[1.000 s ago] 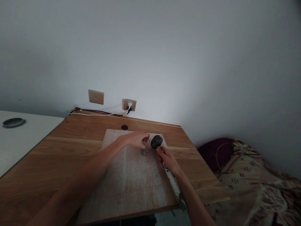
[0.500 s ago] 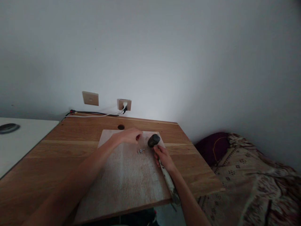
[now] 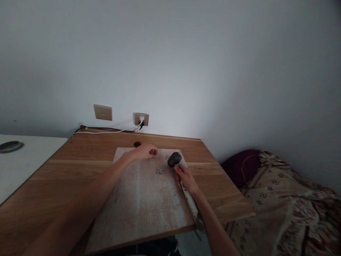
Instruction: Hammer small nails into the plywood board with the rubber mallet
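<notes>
My right hand [image 3: 185, 179] is wrapped round a hammer [image 3: 174, 159], close below its dark head. The worn, whitish handle runs back along my forearm past the board's front edge. Over the far part of a pale wooden board [image 3: 144, 202], my left hand [image 3: 145, 152] is closed in a pinch. What its fingertips hold is too small to make out. A few small silvery nails [image 3: 160, 171] lie in a loose heap on the board, between my two hands and nearer to me than the left one.
The board lies on a wooden table [image 3: 221, 188] with a round hole [image 3: 137, 144] near the wall. Cables [image 3: 106, 132] run along the back edge to a wall socket [image 3: 141, 119]. A white surface [image 3: 29, 163] adjoins at left. Patterned bedding [image 3: 269, 195] lies at right.
My left hand has moved a little to the left, away from the nails, with its fingers drawn together. My right hand and the hammer have stayed in place.
</notes>
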The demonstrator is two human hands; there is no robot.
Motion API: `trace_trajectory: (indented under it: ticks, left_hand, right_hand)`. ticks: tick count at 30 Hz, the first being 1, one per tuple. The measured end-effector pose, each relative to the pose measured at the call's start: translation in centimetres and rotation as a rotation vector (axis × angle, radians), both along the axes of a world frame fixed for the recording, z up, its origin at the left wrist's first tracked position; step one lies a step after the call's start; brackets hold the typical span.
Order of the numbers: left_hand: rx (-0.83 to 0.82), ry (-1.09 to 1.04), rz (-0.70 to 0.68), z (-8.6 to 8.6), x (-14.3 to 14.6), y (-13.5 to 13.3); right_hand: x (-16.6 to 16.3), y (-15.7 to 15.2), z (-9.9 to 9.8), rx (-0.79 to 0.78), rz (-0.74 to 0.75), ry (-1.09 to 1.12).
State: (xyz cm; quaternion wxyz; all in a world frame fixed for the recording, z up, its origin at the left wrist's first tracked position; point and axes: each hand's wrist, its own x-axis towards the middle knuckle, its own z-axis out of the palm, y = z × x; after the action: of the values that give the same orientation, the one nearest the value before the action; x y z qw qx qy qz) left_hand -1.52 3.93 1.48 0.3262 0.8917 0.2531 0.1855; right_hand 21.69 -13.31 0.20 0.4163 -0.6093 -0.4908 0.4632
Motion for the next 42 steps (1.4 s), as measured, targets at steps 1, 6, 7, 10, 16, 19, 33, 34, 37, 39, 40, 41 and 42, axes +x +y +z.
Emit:
trace_trajectory:
  ticks: [1, 6, 7, 10, 16, 19, 33, 34, 37, 39, 40, 41, 42]
  left_hand:
    - [-0.007, -0.014, 0.001, -0.3, 0.0, 0.1]
    - [-0.067, -0.11, 0.03, -1.5, 0.1, 0.3]
    - [-0.082, -0.127, 0.032, -1.7, 0.0, 0.4]
    - [-0.109, -0.16, 0.032, -2.2, 0.0, 0.4]
    - [-0.125, -0.19, 0.094, -2.4, -0.2, 0.6]
    - [-0.125, -0.182, 0.108, -2.2, -0.4, 0.6]
    - [-0.147, -0.201, 0.12, -2.4, -0.2, 0.6]
    - [-0.153, -0.187, 0.129, -2.3, -0.2, 0.5]
    - [-0.152, -0.155, 0.131, -1.9, -0.2, 0.2]
    - [-0.138, -0.134, 0.124, -1.6, -0.2, 0.0]
    - [-0.137, -0.12, 0.125, -1.4, -0.2, 0.0]
    - [-0.141, -0.105, 0.13, -1.1, -0.2, -0.1]
    - [-0.145, -0.092, 0.145, -0.8, -0.3, -0.2]
  right_hand:
    - [0.0, 0.0, 0.1, -0.002, 0.002, 0.002]
    - [-0.1, -0.2, 0.3, 0.001, -0.005, -0.013]
    - [-0.2, -0.1, 0.3, -0.002, -0.005, -0.017]
    - [-0.3, 0.1, 0.4, -0.015, 0.006, -0.021]
    - [-2.3, 1.9, 2.0, 0.015, 0.053, 0.017]
    - [-3.8, 3.3, 3.0, 0.039, 0.102, 0.011]
    - [-6.3, 4.6, 2.9, 0.027, 0.136, -0.081]
    - [-6.3, 4.6, 2.8, 0.024, 0.132, -0.088]
    - [-6.2, 4.7, 2.6, 0.034, 0.126, -0.086]
    - [-6.1, 4.7, 2.5, 0.034, 0.143, -0.095]
    - [-5.9, 4.7, 2.6, 0.029, 0.16, -0.101]
    - [-5.8, 4.7, 2.6, 0.025, 0.176, -0.104]
    - [-5.6, 4.6, 2.6, 0.026, 0.183, -0.1]
